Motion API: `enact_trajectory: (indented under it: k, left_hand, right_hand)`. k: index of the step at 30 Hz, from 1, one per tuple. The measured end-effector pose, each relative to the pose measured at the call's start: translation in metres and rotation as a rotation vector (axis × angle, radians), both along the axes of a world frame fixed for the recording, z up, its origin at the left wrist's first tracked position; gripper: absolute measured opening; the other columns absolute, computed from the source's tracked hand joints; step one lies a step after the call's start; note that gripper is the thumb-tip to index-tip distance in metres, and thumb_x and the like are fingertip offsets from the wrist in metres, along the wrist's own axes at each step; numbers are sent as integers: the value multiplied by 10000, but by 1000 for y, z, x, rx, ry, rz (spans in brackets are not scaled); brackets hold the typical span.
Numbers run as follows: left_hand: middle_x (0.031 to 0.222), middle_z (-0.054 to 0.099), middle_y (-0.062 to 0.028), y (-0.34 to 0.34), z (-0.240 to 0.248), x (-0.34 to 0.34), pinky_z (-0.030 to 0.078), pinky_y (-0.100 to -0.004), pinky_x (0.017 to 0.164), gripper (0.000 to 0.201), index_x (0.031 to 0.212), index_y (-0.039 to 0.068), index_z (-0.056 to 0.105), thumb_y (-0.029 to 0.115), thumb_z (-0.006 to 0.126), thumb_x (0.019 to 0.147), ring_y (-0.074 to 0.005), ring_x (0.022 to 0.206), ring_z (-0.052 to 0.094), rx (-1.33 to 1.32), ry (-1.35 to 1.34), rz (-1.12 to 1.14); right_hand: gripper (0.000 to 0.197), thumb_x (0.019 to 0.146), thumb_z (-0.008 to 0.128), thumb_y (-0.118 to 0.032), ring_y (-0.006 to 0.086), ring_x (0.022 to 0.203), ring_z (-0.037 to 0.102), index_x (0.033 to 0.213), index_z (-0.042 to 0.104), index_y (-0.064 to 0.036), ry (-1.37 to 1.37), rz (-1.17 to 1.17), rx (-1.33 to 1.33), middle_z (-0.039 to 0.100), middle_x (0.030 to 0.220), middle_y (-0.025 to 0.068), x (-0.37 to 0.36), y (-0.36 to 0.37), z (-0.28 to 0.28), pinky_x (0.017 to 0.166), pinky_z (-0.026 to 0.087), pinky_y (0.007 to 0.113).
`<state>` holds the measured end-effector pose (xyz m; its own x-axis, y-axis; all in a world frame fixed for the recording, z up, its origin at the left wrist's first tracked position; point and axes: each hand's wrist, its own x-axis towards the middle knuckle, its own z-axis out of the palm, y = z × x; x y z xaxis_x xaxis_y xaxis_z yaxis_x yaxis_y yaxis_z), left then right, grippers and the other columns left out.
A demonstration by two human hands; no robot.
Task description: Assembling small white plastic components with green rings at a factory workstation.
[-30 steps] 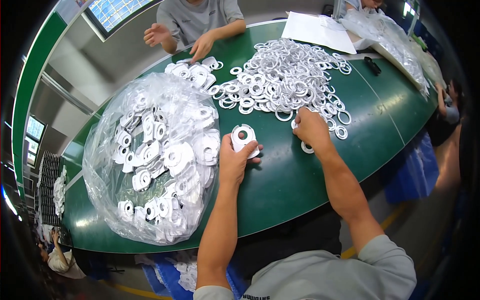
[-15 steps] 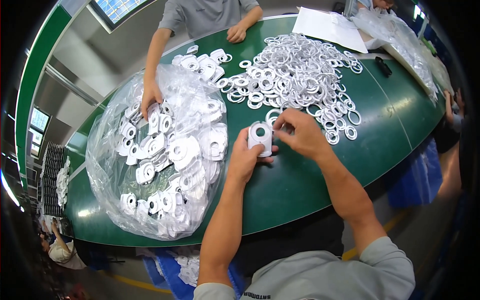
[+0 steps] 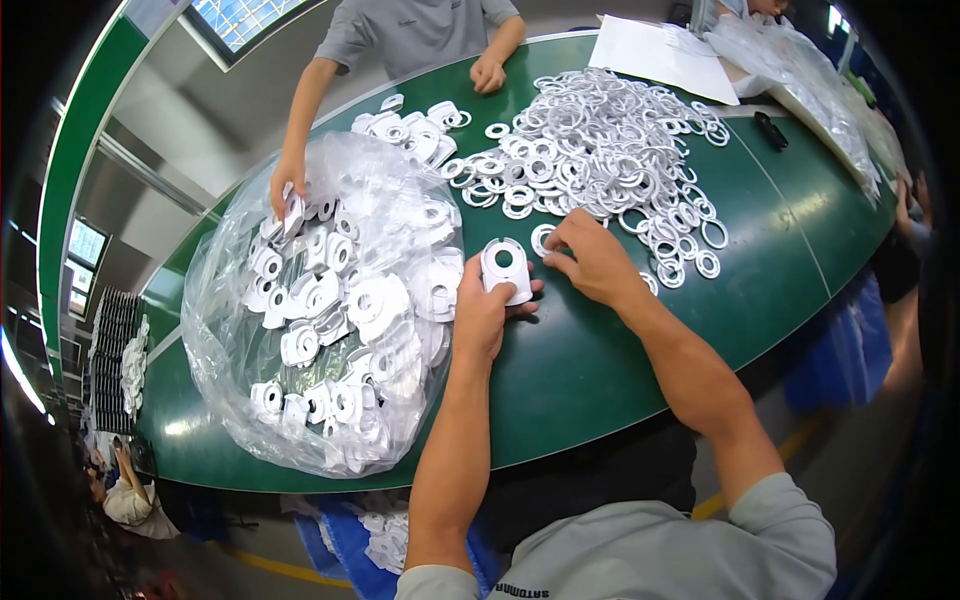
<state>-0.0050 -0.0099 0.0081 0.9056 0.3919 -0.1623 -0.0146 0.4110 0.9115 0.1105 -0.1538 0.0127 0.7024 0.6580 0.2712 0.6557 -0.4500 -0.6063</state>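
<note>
My left hand (image 3: 487,312) grips a white plastic plate (image 3: 505,272) with a round hole and a raised rim, thumb pressed on its lower part. Just to the right, a white ring (image 3: 540,238) sits at the fingertips of my right hand (image 3: 590,258), which is closed in a pinch at its edge. A small gap separates ring and plate. Beyond my right hand spreads a large pile of similar white rings (image 3: 600,140). At my left lies a clear plastic bag (image 3: 225,385), opened out, with many white plates (image 3: 375,305) in it.
Across the green table (image 3: 560,390), a co-worker's hand (image 3: 288,185) reaches into the bag, holding a white part. More plates (image 3: 410,130) lie beyond the bag. White sheets (image 3: 660,60) and a small black object (image 3: 769,131) are at the far right. Black stacked trays (image 3: 115,350) stand far left.
My hands have drawn slightly apart, and the plate has moved left, away from the ring at my right fingertips. The co-worker's hand has shifted left and lifted a white part.
</note>
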Motion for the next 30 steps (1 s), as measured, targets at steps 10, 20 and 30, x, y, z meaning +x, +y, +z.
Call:
enact_trajectory:
  k: [10,20,30]
  left_hand:
    - [1048,638,-143,0,2,0,558,-273,545,304,1250,34,437,104,451,954,-217,769,681,-70,-15,-109]
    - [1040,645,-173,0,4,3,557,-281,545,282,1238,16,431,142,400,987,-242,813,689,-16,31,11]
    - [1086,627,-198,-1,2,0,536,-297,512,253,1204,24,446,155,404,991,-265,806,688,-181,1,-109]
  right_hand:
    - [132,809,670,-57,191,795,586,937,700,-67,23,207,304,573,944,67,-6,-6,20,665,474,295]
    - [305,652,790,-321,298,811,667,799,705,-68,168,-205,-453,689,828,124,12,-41,29,707,525,392]
    - [134,736,699,-155,305,720,579,760,611,-57,21,131,31,577,778,102,-4,-29,23,639,465,388]
